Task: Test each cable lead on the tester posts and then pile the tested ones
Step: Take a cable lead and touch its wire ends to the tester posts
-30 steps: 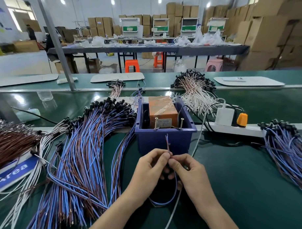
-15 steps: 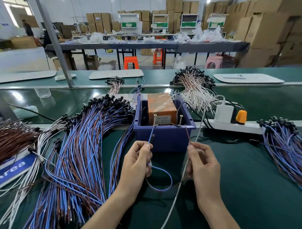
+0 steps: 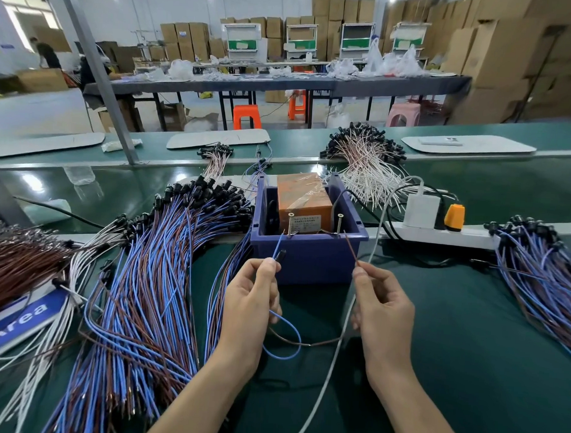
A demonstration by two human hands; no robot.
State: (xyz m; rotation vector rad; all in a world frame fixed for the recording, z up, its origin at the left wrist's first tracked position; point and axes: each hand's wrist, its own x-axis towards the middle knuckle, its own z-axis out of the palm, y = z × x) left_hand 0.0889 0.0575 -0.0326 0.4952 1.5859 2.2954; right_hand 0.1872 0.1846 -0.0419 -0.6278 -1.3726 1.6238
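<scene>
A blue bin [image 3: 308,259] holds an orange tester box [image 3: 302,199] with two upright screw posts, the left post [image 3: 290,224] and the right post [image 3: 339,224]. My left hand [image 3: 249,299] pinches the blue lead [image 3: 278,247] of one cable, its tip touching the left post. My right hand [image 3: 382,312] pinches the brown lead [image 3: 351,247], whose tip reaches just right of the right post; contact is unclear. The cable's slack loops [image 3: 286,346] between my hands on the green mat.
A big heap of blue and brown cables [image 3: 145,292] lies to the left, a smaller pile [image 3: 541,267] to the right. White-pink cables [image 3: 363,167] lie behind the bin. A power strip [image 3: 439,234] with plugs sits right of the bin; a white cord [image 3: 338,347] crosses the mat.
My hands moved apart from a joined grip, then lifted the two lead ends up to the screw posts. The blue tip now meets the left post.
</scene>
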